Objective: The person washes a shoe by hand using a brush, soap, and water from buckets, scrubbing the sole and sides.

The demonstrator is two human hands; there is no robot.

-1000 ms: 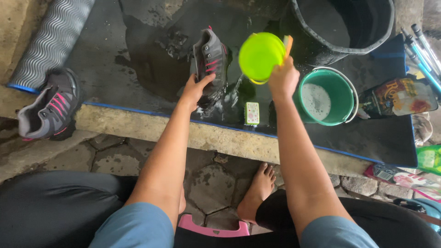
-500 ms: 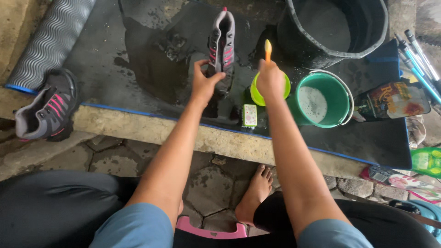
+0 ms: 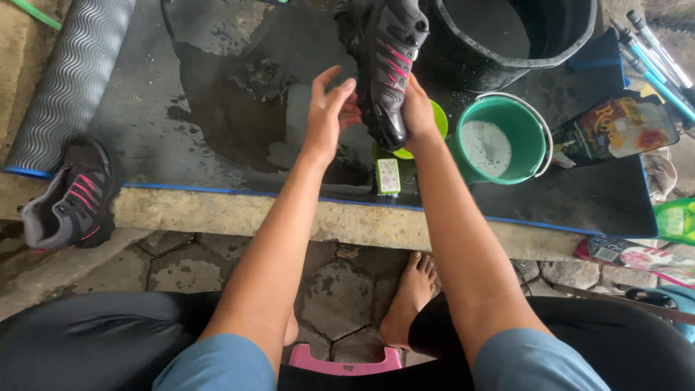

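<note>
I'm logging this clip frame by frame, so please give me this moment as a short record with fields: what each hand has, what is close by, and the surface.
left hand: open, fingers beside the shoe, no firm grip
right hand: holds the wet shoe lifted off the mat
under the shoe: lime green dipper, small scrub brush
right of it: green bucket with soapy water, black tub behind
second shoe: on the concrete ledge, far left
surface: wet black mat

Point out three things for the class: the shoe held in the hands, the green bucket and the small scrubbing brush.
shoe [image 3: 387, 65], head view, on its dark upper with pink stripes.
green bucket [image 3: 532, 130], head view, on its inner wall.
scrubbing brush [image 3: 389, 176], head view, on its pale patterned back.
</note>
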